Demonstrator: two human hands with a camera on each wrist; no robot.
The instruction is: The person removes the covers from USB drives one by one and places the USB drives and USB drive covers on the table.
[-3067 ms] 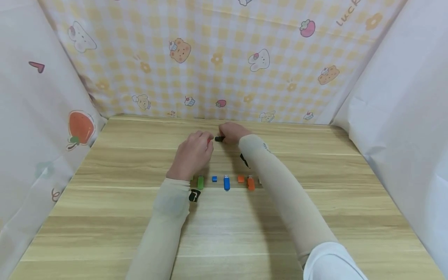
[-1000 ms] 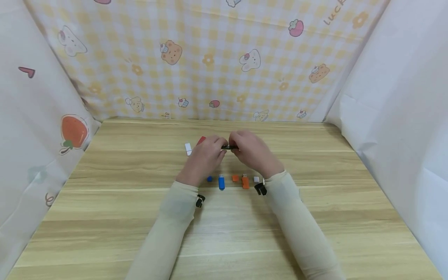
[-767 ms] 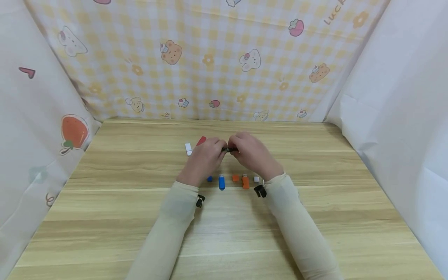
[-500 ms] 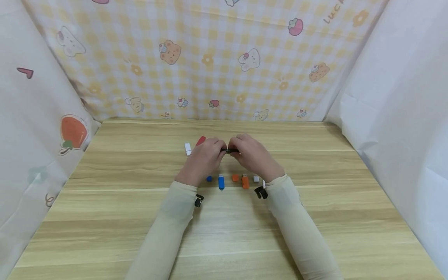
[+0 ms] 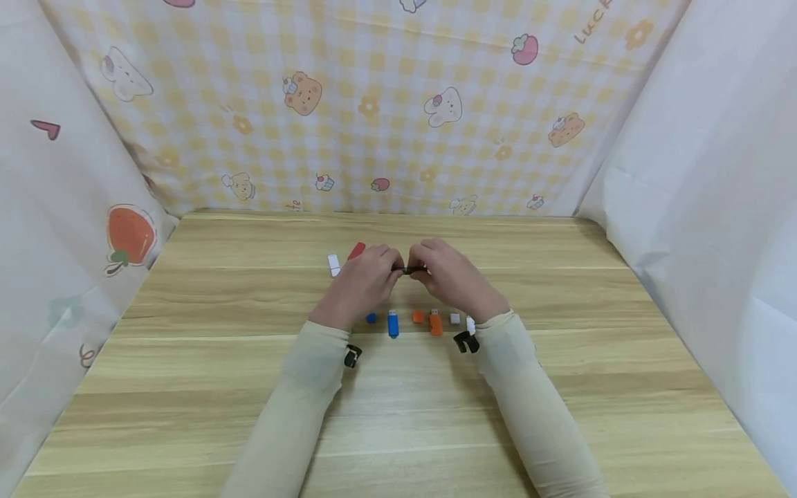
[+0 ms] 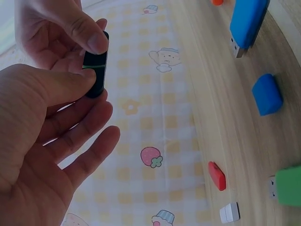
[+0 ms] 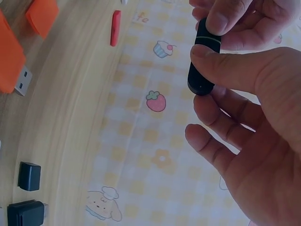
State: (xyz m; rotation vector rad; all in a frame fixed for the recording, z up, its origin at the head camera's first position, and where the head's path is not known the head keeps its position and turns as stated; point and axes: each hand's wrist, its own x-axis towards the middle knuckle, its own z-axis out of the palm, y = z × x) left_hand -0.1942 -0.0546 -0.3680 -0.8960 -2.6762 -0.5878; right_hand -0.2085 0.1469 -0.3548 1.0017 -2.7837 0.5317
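Both hands hold one black USB stick (image 5: 407, 270) above the back middle of the table. In the left wrist view the left hand (image 6: 56, 127) pinches one end of the black stick (image 6: 96, 66) between thumb and fingers, its other fingers spread. The right hand (image 7: 254, 103) pinches the longer, rounded end of the stick (image 7: 201, 75) in the right wrist view. A thin green line crosses the stick where its two parts meet. In the head view the left hand (image 5: 364, 283) and right hand (image 5: 454, 280) face each other, fingertips close together.
A white stick (image 5: 334, 265) and a red one (image 5: 357, 250) lie beside the left hand. Nearer are a blue stick (image 5: 393, 324), an orange stick (image 5: 436, 323) and a white cap (image 5: 455, 319). The right wrist view shows a black cap (image 7: 29, 176) and black stick (image 7: 26, 213).
Both hands have come together around the black stick, which earlier only the right hand held. The red piece, formerly in the left hand, lies on the table. Over the last second the hands barely shifted.
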